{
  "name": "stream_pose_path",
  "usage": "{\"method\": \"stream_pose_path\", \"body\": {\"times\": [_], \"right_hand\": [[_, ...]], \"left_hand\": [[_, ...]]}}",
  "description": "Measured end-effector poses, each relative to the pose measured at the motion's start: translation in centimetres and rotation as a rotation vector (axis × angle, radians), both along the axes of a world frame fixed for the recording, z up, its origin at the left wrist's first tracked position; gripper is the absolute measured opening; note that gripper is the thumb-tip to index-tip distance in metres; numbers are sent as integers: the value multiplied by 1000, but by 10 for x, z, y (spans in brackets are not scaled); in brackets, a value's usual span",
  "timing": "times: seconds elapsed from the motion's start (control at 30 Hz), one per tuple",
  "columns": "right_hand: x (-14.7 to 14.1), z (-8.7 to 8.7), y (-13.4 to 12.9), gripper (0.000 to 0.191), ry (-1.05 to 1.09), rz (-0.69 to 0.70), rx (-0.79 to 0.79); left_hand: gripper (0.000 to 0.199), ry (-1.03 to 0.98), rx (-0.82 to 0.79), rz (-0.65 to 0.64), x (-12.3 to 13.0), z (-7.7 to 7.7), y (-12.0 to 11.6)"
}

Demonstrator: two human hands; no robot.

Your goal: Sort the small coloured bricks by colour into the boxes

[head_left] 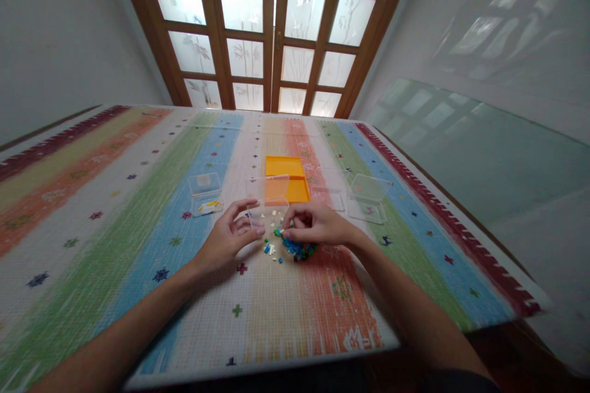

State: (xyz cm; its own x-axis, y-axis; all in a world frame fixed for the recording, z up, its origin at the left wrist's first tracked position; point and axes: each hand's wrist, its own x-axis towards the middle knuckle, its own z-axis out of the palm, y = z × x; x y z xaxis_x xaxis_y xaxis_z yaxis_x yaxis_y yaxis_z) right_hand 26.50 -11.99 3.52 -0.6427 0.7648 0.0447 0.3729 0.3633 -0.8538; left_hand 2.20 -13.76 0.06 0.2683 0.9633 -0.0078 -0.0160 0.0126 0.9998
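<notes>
My left hand (234, 231) curves around the left side of a clear plastic box (268, 187) with a raised lid, its thumb and fingers at the box's edge. Pale small bricks (273, 213) lie in this box. Just right of it, my right hand (318, 223) is closed in a pinch, with what looks like a tiny pale brick at the fingertips. Below those fingers spreads a pile of tiny blue and green building bricks (298, 249). A few loose white and blue bricks (271, 249) lie between the two hands.
An open orange case (284, 166) lies behind the clear box. To the left stands an open clear box (206, 196) with yellow and white pieces. Another open clear box (367, 209) is on the right. A striped cloth (184, 313) covers the table.
</notes>
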Motion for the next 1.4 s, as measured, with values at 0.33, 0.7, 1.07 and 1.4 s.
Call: {"method": "stream_pose_path", "body": {"times": [0.33, 0.7, 1.07, 1.4], "right_hand": [[-15, 2, 0, 6, -287, -241, 278], [-28, 2, -4, 9, -480, -249, 298], [-14, -3, -5, 10, -195, -285, 370], [-19, -15, -6, 19, -474, 176, 358]], "left_hand": [[58, -12, -62, -136, 6, -2, -8], [62, 3, -113, -210, 5, -3, -11], [61, -22, -66, -90, 3, -4, -4], [53, -12, 15, 54, 0, -4, 4]]}}
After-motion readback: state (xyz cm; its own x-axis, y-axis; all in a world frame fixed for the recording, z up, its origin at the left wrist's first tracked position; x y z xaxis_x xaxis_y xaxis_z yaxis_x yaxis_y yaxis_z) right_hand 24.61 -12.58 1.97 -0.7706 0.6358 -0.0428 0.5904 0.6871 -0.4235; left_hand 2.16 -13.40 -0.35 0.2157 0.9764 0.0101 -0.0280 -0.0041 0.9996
